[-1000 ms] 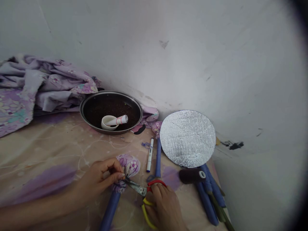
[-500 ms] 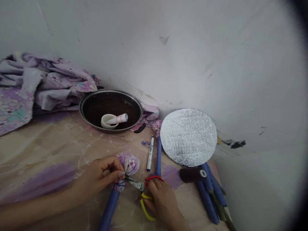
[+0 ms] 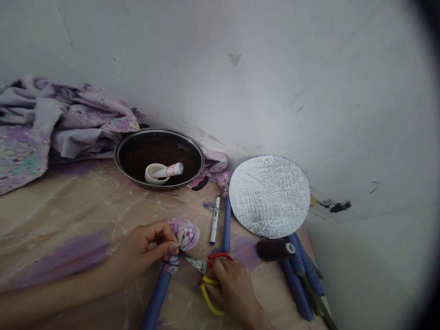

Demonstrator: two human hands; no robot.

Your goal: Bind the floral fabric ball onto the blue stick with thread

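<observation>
My right hand [image 3: 233, 286] grips a pair of scissors [image 3: 197, 264] with one red and one yellow handle. Their blades point left, with the tips at the fingertips of my left hand [image 3: 160, 243]. Left thumb and forefinger are pinched together over the gathered neck of a floral cloth head [image 3: 187, 233]; whatever lies between them is too small to make out. That purple-and-white cloth is bound with dark thread onto the end of a blue-wrapped stick [image 3: 156, 300], which slants down toward the bottom edge.
A dark pan [image 3: 137, 183] holds a white cup [image 3: 151, 175] with a paper roll [image 3: 172, 170]. Right of it are a white marker [image 3: 214, 222], a silver foil disc [image 3: 270, 197], a dark thread spool [image 3: 273, 250] and several blue-wrapped sticks [image 3: 297, 293]. Floral fabric [image 3: 75, 121] is heaped against the wall.
</observation>
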